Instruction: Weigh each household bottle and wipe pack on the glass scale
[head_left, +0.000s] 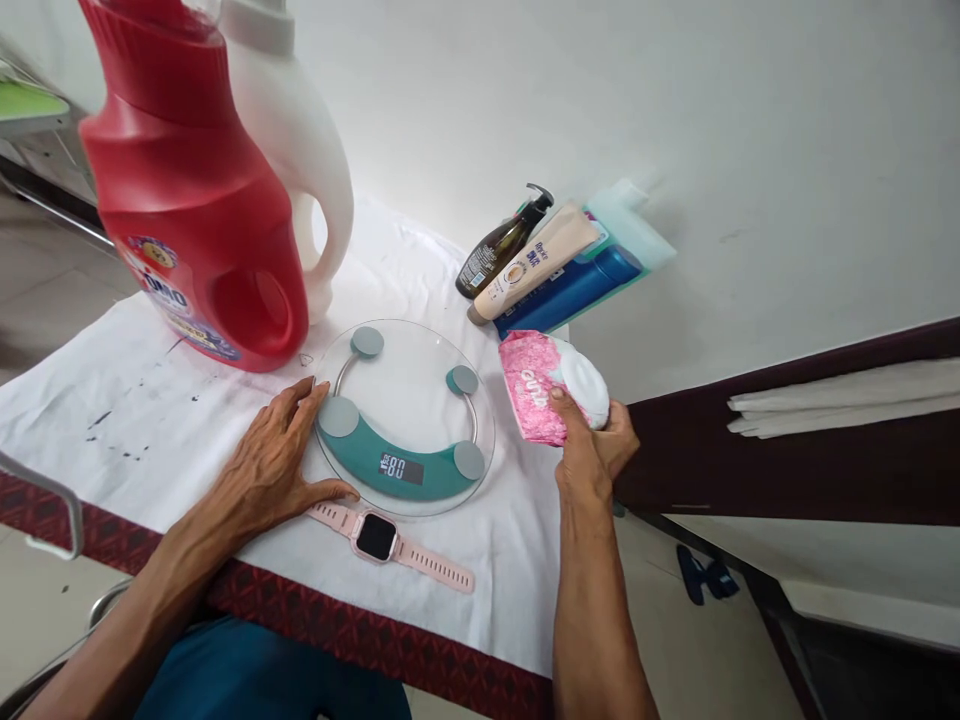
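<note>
A round glass weighing scale with a teal band and grey discs lies on the white cloth, its display lit and reading what looks like 80. My left hand rests at the scale's left rim, thumb and fingers spread apart. To the right of the scale, my right hand grips a pink soft pack with a smooth white part at its end, held up off the table. A pink smartwatch with a dark screen lies flat in front of the scale, close to my left thumb.
A large red detergent bottle and a white jug stand at the left. Against the wall are a dark pump bottle, a beige tube and a blue bottle. The table's dark red edge runs along the front.
</note>
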